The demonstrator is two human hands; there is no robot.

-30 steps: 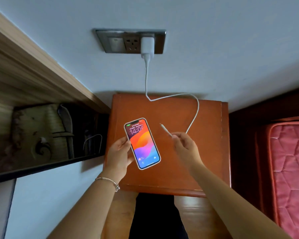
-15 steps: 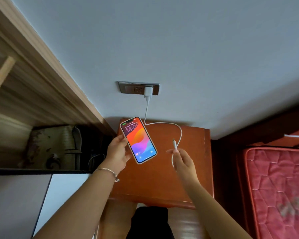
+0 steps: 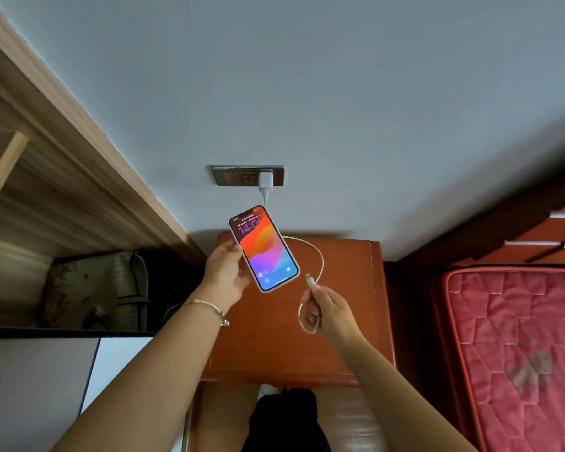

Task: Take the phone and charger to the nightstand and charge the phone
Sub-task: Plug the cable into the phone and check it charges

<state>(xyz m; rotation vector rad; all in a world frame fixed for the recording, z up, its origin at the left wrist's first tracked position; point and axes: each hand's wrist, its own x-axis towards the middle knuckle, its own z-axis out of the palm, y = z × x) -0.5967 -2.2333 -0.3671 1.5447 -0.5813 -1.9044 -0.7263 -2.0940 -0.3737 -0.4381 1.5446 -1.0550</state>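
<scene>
My left hand [image 3: 226, 272] grips a phone [image 3: 263, 248] by its left edge, screen lit and facing up, tilted above the brown wooden nightstand [image 3: 349, 337]. A white charger plug [image 3: 265, 181] sits in the wall socket [image 3: 229, 176], and its white cable [image 3: 318, 256] curves down over the nightstand. My right hand [image 3: 331, 309] pinches the cable just behind its connector tip [image 3: 310, 278], which points up toward the phone's lower right corner, a short gap apart. A loop of cable hangs left of that hand.
A wooden shelf unit [image 3: 46, 190] with a dark cubby of items stands at the left. A red quilted mattress [image 3: 519, 353] on a dark bed frame lies at the right. A dark garment [image 3: 284, 415] is below the nightstand's front edge.
The view has pulled back and tilted up. My left hand lifted the phone toward the wall. My right hand regripped the cable near the connector and turned its tip toward the phone.
</scene>
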